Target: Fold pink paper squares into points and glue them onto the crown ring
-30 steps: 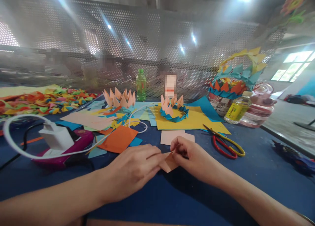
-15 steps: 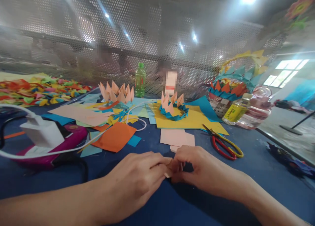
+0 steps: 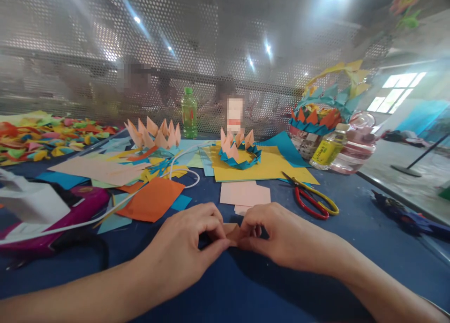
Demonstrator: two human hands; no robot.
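Observation:
A small folded piece of peach paper (image 3: 231, 230) lies between my hands, low over the blue table (image 3: 225, 285). My left hand (image 3: 197, 241) pinches its left side between thumb and fingers. On its right side, my right hand (image 3: 272, 231) pinches it too, and the fingertips partly hide the folds. Just beyond the hands rest several pale pink paper pieces (image 3: 242, 193). Farther back, a ring of blue and peach folded paper points (image 3: 240, 156) stands on yellow sheets (image 3: 277, 166). Scissors (image 3: 312, 199) with one red and one yellow handle lie beyond my right hand.
Left are an orange sheet (image 3: 153, 201), a white charger (image 3: 33, 196) on a purple power strip (image 3: 89, 199) with trailing cables, and a heap of folded paper (image 3: 52, 138). Behind stand a peach paper ring (image 3: 154, 135) and a green bottle (image 3: 190, 114). A yellow-labelled bottle (image 3: 328, 149) stands right.
My left thumb and fingers have shifted on the peach paper, uncovering more of it between the hands. The right hand keeps its pinch. The whole view has swung slightly right.

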